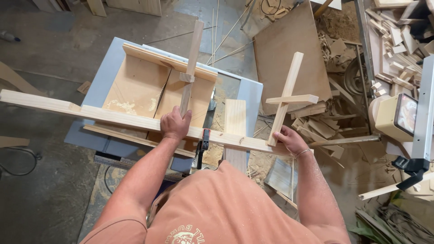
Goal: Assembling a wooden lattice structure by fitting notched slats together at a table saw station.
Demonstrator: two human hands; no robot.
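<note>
Two hands on the wood, and from the head view both are busy: the left hand (175,123) is closed around the lower end of an upright stick (190,68) and presses down where it meets the long pale board (113,118) lying across the table saw (106,77), while the right hand (290,139) grips the board's far end, fingers curled at the foot of a wooden cross (287,97) that stands off that end. One plywood sled (149,83) sits on the saw top, with what looks like the blade slot running down its middle, just beside the left hand; I'd say that is the worry, since a slip of that hand would carry the knuckles toward the slot. One small clamp (203,147) with a red and black handle hangs off the board between the hands; if it lets go, the board could swing. Counting up: one long board, one upright stick, one cross of two sticks, one short plank (235,119) under the board, and offcuts (325,122) too many to count on the floor to the right.
</note>
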